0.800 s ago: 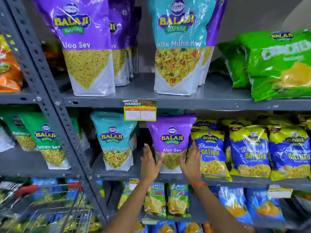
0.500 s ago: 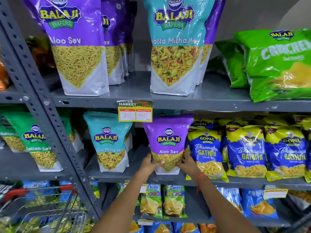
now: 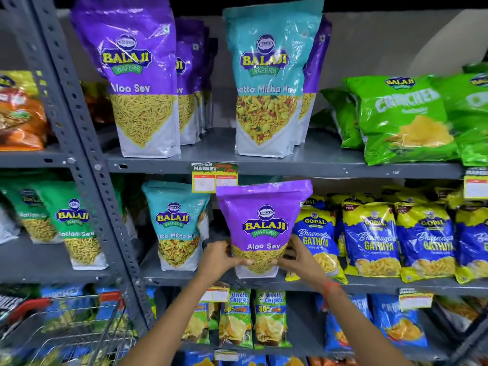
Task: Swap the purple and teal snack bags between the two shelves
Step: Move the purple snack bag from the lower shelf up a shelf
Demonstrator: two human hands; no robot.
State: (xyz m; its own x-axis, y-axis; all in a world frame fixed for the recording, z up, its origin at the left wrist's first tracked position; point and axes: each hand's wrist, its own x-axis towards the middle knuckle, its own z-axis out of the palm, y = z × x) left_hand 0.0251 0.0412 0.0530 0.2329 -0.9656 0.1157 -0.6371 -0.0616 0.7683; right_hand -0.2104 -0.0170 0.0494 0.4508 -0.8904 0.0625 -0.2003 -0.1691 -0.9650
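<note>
both hands [image 3: 261,258] gripping purple bag [image 3: 264,220]

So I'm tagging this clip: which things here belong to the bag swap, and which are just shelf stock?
In the job:
small purple Aloo Sev bag, held in left hand and right hand
large teal bag
upper shelf
middle shelf

Lying about:
green Crunchex bags
blue Gathiya bags
Uncle Chipps packs
shopping cart
</note>
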